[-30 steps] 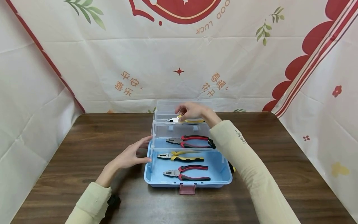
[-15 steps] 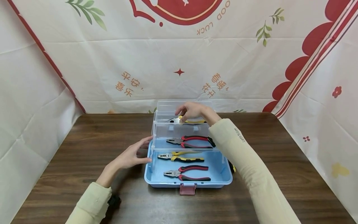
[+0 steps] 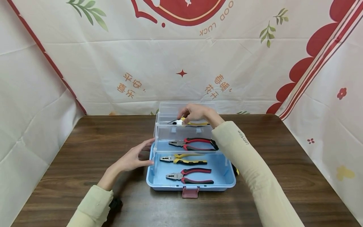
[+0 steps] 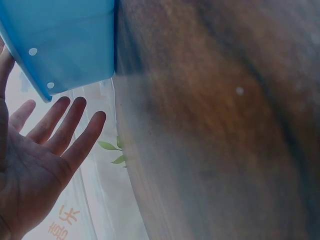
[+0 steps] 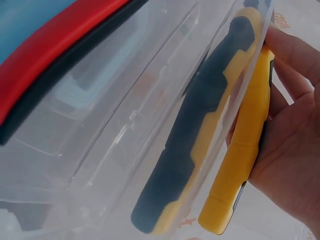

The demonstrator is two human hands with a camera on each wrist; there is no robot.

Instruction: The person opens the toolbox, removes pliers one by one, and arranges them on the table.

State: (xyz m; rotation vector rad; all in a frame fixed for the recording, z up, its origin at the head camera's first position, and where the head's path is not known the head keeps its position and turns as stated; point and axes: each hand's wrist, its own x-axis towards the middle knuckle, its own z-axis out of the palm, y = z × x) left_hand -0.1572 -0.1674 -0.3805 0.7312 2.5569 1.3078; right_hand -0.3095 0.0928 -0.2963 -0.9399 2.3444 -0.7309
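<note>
My right hand (image 3: 195, 112) reaches into the upper tier of the toolbox and pinches yellow-and-black pliers (image 3: 195, 123) near the head. In the right wrist view their yellow handle (image 5: 240, 145) slants down behind the clear wall. At the box's left end, my left hand (image 3: 131, 159) has its thumb and fingers spread around the corner, fingertips right at the rim. The left wrist view shows those fingers fairly straight beside the blue wall (image 4: 75, 45). Red-and-black pliers (image 3: 195, 143) lie in the middle tier. Below, the blue base holds yellow pliers (image 3: 184, 158) and red pliers (image 3: 190, 176).
The blue toolbox (image 3: 150, 183) stands on a brown wooden table (image 3: 119, 132), its clear tiers raised toward the back. A pink latch (image 3: 190, 192) hangs at its front. Something yellow and black (image 3: 235, 170) shows by its right end. A printed cloth (image 3: 158, 56) rises behind.
Both hands stay in nearly the same place. The head of the yellow-and-black pliers has turned slightly in my right hand's fingers.
</note>
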